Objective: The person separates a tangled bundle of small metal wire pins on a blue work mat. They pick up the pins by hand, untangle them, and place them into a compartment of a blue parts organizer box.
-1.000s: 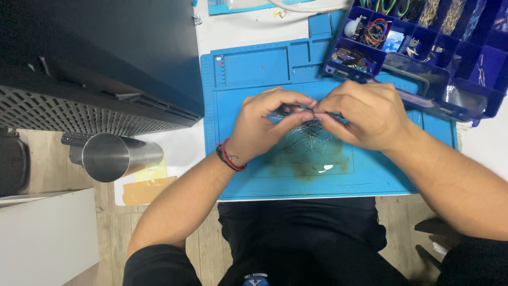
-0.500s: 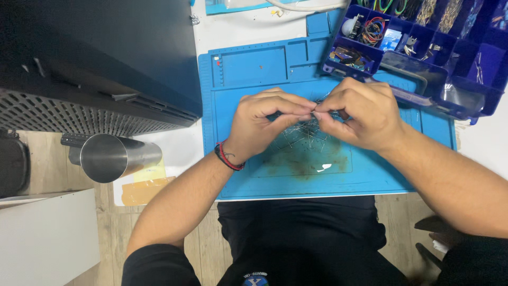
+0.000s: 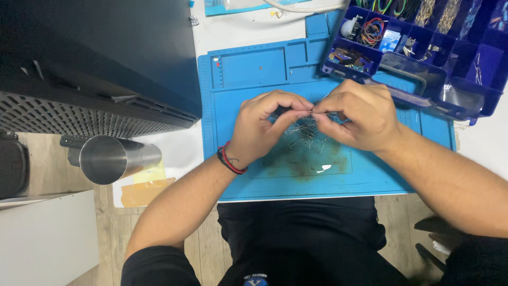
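Centre of frame: left hand [image 3: 264, 124] & right hand [image 3: 357, 114] meet fingertip to fingertip over a bright blue silicone work mat [image 3: 248, 74]. Both pinch thin wire-legged electronic parts [image 3: 306, 133], a loose bunch hanging just under the fingertips, above the mat's stained middle. Left thumb and forefinger pressed together on a lead; right thumb and forefinger likewise pinched, other fingers curled in. Exact part type too small to tell. Left wrist has a red & black cord bracelet [image 3: 230, 160].

Upper right: dark blue plastic compartment organiser box [image 3: 479, 66], w/ wires and small bits in its cells, its lower edge overlapping the mat. Left of frame: black perforated-metal cabinet [image 3: 90, 69]; below it a shiny steel cylindrical cup [image 3: 114, 158] lying on its side, well apart from the hands.
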